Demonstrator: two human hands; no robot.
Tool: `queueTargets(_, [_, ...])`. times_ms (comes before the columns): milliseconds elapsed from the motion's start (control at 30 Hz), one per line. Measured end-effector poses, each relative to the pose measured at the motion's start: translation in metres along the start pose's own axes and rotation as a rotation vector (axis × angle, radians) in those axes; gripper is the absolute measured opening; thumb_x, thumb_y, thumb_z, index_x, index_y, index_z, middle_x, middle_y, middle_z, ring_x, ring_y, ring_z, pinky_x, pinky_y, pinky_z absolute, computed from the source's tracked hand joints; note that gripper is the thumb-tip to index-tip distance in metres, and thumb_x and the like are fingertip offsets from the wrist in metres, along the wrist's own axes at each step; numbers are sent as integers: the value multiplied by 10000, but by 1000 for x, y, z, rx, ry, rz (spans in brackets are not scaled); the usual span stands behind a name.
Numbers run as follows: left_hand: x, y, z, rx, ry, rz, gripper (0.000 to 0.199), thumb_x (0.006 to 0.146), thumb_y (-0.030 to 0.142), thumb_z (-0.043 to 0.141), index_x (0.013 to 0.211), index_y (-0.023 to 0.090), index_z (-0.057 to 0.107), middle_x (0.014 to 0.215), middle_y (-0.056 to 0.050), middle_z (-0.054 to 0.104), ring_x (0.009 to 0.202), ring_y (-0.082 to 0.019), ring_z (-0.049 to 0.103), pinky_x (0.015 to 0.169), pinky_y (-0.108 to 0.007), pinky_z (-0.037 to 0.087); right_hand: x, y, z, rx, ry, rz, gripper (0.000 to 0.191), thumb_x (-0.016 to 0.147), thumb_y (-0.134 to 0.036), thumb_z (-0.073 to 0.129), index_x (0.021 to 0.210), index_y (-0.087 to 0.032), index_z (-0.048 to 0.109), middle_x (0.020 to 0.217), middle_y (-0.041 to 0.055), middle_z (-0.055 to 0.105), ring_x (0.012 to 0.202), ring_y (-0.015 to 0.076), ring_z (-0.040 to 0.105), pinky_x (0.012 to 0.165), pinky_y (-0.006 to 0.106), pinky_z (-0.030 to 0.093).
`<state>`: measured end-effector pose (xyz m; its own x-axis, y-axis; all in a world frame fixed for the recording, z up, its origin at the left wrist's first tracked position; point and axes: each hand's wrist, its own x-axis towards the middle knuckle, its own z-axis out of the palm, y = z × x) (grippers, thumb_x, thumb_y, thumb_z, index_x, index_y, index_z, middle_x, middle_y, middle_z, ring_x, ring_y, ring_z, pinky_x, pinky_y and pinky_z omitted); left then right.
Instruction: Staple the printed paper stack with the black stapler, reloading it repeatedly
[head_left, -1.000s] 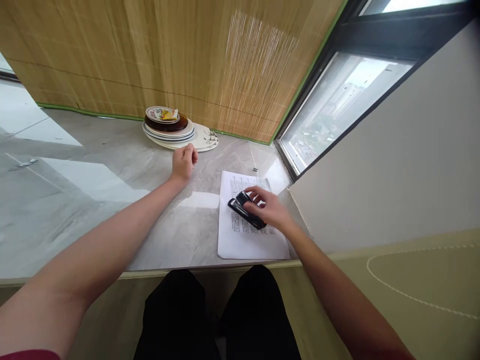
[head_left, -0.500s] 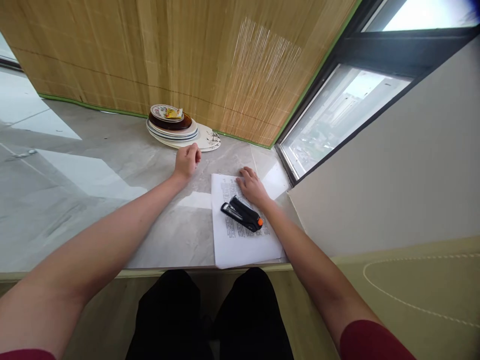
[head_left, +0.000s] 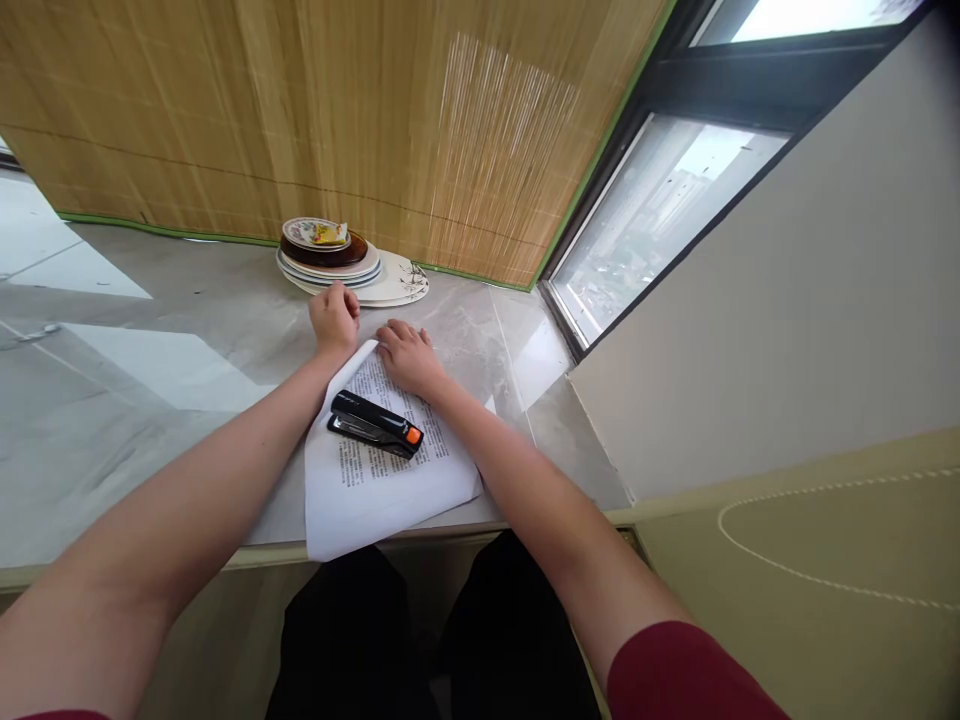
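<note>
A small stack of printed paper (head_left: 375,510) lies slanted at the counter's front edge, its near corner reaching past it. Its far left edge curls up. On the print rests a black stapler (head_left: 375,424) with an orange end. My right hand (head_left: 409,358) lies palm down over the far end of the paper, fingers laid forward and touching it. My left hand (head_left: 334,320) is closed in a loose fist on the counter, just left of the paper's far end, with nothing seen in it. Its wrist is beside the curled edge.
Behind my left hand stands a stack of plates (head_left: 330,262) with a small yellow packet (head_left: 330,234) on top. A bamboo blind (head_left: 322,110) hangs along the back of the grey counter (head_left: 217,300). To the right are a window (head_left: 660,210) and a white wall (head_left: 787,290).
My right hand has moved left, and the paper and stapler have shifted left with it and turned. The paper's left edge has curled up. My left hand stays a fist.
</note>
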<state>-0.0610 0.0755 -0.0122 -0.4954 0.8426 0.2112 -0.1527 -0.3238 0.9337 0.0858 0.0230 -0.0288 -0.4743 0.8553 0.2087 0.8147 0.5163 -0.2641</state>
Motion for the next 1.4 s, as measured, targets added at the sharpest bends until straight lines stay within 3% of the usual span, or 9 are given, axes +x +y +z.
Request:
queueTargets(167, [-7, 2, 1, -5, -7, 3, 522, 1042, 188, 474, 521, 203, 459, 462, 35, 436, 388, -73, 346, 416, -265, 212, -27, 38, -18, 49, -35, 51, 425, 1164, -360, 440, 1554, -203, 497, 1856, 165, 201, 1705, 358, 249, 1339, 733, 245])
queueTargets(333, [-14, 0, 3, 14, -49, 33, 506, 1081, 232, 485, 577, 193, 458, 482, 53, 420, 425, -56, 338, 439, -268, 201, -57, 74, -34, 29, -41, 190, 429, 1151, -286, 411, 1545, -154, 520, 1817, 211, 295, 1712, 365, 234, 1348, 743, 179])
queueTargets(533, [-24, -6, 3, 221, -424, 191, 554, 1039, 501, 576, 569, 207, 574, 531, -2, 538, 484, -115, 476, 501, -267, 368, -66, 97, -40, 2, -11, 243, 451, 1133, -262, 369, 1537, -160, 542, 1768, 199, 400, 1687, 375, 296, 1335, 748, 213])
queueTargets(633, [-32, -11, 5, 469, -705, 399, 361, 1005, 472, 610, 849, 202, 791, 901, -87, 806, 893, -225, 742, 874, -344, 571, -61, 99, -40, 12, 4, 224, 457, 1123, -255, 361, 1531, -174, 550, 1740, 188, 448, 1677, 379, 316, 1326, 772, 213])
queueTargets(767, [-38, -20, 6, 905, -960, 523, 470, 1061, 408, 495, 1409, 217, 747, 1578, -122, 667, 1509, -323, 569, 1284, -538, 381, -58, 100, -39, 31, 5, 208, 458, 1115, -244, 359, 1526, -204, 557, 1718, 172, 481, 1667, 382, 335, 1310, 810, 203])
queueTargets(1067, [-37, -18, -7, 1262, -736, 550, 415, 1020, 362, 588, 1357, 217, 780, 1491, -181, 697, 1403, -433, 596, 1215, -659, 380, -52, 109, -43, 160, 100, 202, 416, 1052, -160, 406, 1404, -202, 625, 1639, 173, 550, 1594, 371, 420, 1295, 767, 255])
queueTargets(1200, [-43, -9, -3, 1153, -724, 582, 364, 1009, 319, 602, 1295, 224, 805, 1486, -153, 699, 1418, -419, 566, 1235, -636, 368, -61, 104, -66, 379, 138, -61, 253, 1087, -445, 540, 1111, -232, 673, 1188, 116, 720, 1127, 279, 652, 1067, 476, 516])
queueTargets(1300, [-49, -3, 3, 980, -881, 568, 327, 1007, 280, 588, 1219, 242, 833, 1335, -103, 765, 1292, -338, 646, 1204, -525, 437, -75, 96, -85, 566, -154, -401, 439, 1025, -680, 618, 1035, -242, 642, 1028, 51, 689, 926, 216, 617, 884, 363, 525])
queueTargets(1400, [-53, -3, 6, 921, -1031, 530, 255, 971, 321, 688, 1151, 271, 861, 1263, -83, 777, 1226, -326, 660, 1186, -514, 440, -87, 87, -96, 639, -376, -505, 596, 867, -761, 783, 1143, -249, 653, 927, 7, 671, 826, 196, 598, 790, 323, 511])
